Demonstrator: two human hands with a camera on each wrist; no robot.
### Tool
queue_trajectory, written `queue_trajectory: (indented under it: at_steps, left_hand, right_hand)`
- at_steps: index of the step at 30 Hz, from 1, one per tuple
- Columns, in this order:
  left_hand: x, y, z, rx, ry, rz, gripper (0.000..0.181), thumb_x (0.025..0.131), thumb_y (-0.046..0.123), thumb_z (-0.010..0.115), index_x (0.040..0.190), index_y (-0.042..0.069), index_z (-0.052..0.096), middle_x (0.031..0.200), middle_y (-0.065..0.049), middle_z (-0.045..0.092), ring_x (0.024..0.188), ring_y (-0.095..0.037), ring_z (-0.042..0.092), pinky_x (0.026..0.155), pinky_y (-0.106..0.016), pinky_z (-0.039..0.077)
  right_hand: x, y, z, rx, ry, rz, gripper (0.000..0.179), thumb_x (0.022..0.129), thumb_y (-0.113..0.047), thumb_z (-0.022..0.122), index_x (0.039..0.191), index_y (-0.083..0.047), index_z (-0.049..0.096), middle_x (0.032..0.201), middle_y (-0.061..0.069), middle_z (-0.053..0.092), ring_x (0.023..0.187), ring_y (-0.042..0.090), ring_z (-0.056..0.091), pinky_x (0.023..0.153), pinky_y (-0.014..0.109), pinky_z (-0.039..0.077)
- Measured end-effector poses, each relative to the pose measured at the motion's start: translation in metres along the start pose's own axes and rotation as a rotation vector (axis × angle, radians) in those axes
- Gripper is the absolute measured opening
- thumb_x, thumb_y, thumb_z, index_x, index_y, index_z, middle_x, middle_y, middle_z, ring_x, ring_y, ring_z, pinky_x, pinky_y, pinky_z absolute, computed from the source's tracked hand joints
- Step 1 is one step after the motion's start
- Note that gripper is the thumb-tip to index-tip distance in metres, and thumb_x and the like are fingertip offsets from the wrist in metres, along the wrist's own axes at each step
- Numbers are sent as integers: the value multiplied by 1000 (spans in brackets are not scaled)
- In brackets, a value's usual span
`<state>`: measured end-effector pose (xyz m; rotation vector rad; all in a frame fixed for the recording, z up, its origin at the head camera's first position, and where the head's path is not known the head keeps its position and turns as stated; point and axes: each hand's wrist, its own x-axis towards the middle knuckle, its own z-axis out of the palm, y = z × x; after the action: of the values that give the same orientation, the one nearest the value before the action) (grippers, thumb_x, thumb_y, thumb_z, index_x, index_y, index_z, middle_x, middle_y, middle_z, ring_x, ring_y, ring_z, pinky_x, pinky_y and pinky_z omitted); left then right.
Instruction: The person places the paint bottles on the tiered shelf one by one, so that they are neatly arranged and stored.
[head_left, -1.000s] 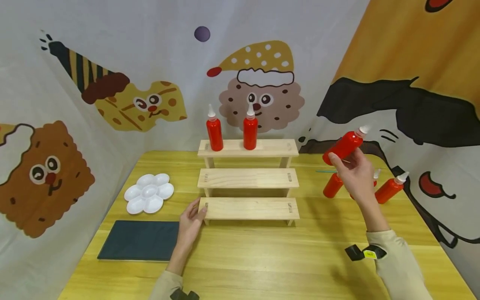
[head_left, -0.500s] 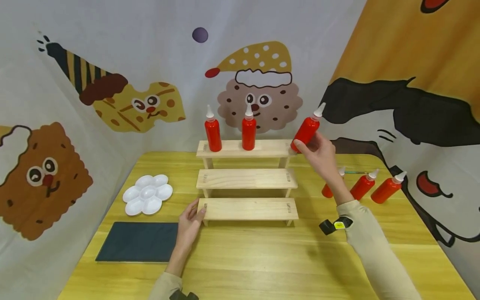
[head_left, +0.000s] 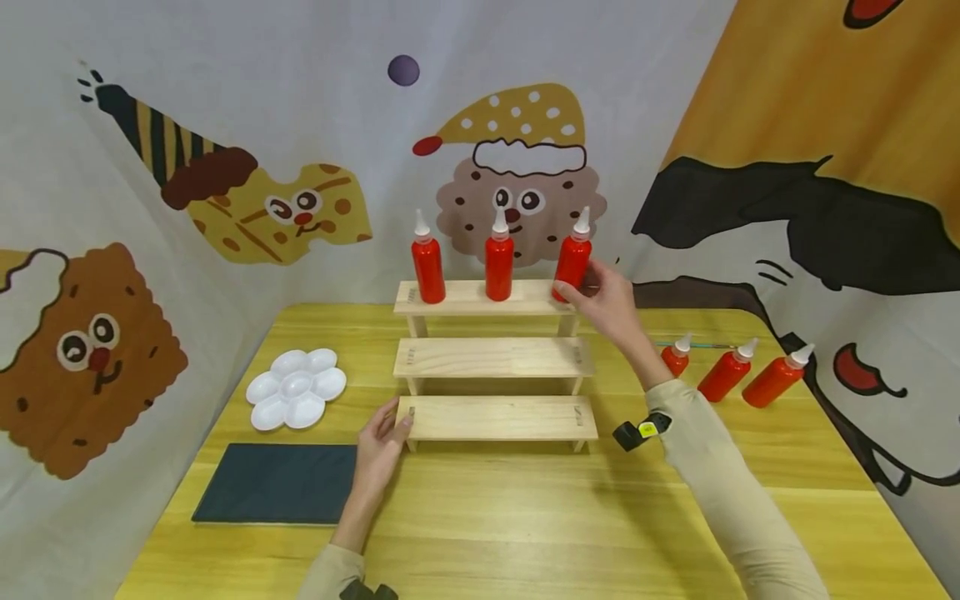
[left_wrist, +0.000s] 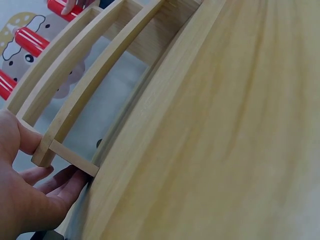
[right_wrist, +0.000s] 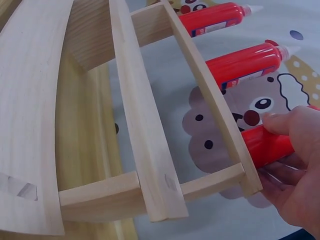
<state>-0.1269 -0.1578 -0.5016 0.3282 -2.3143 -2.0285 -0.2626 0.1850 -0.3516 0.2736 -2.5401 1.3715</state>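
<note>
My right hand [head_left: 611, 304] holds a red paint bottle [head_left: 573, 260] with a white pointed cap, nearly upright at the right end of the top shelf. In the right wrist view, thumb and fingers wrap the bottle [right_wrist: 265, 145] low down, its base at the shelf board. Two more red bottles, one at the left [head_left: 429, 268] and one in the middle [head_left: 498, 267], stand on that shelf. With thumb above and fingers below, my left hand [head_left: 381, 450] grips the left end of the lowest step of the three-step wooden rack [head_left: 495, 417]; the left wrist view shows this hand [left_wrist: 35, 195] closely.
Several red bottles, such as this one [head_left: 724, 377], stand right of the rack, with a thin brush [head_left: 708, 345] behind them. A white flower-shaped palette [head_left: 297, 388] and a dark flat board [head_left: 277, 483] lie to the left. A printed cloth [head_left: 337, 100] hangs behind the table.
My right hand has carried the bottle leftward from above the bottles on the right to the top shelf's right end, and the bottle has gone from tilted to nearly upright. My left hand stays put.
</note>
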Motion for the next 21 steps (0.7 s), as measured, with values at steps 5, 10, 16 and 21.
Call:
queue_trajectory:
  at_steps: [5,10,16,21]
  left_hand:
    - [-1,1,0,3,-6,0,53,102,17,62,151,4,46,144,-32,53,131,-46,55,108,-53,47]
    - [-2,1,0,6,-12,-1,53,102,18,61,151,4,45,146,-32,51,132,-46,54,109,-54,46]
    - [-2,1,0,10,-9,-3,53,102,18,61,151,4,46,146,-32,51,133,-46,53,109,-53,46]
    - [-2,1,0,7,-7,-4,52,103,17,61,151,4,46,144,-31,53,131,-45,55,106,-48,49]
  right_hand:
    - [0,-1,1,-18,-10,-7,48,95,-22,72,133,3,57,125,25,67,111,39,67,99,50,55]
    - [-2,-2,-3,-43,-29,-8,53,94,-23,75,135,3,55,128,24,65,114,40,65,101,50,53]
    - [-9,0,-19,-83,-24,-23,59,93,-23,75,141,3,52,136,25,61,123,41,59,108,52,47]
    - [-14,6,-41,-108,29,-54,59,93,-21,76,141,3,53,138,25,60,127,41,58,110,52,45]
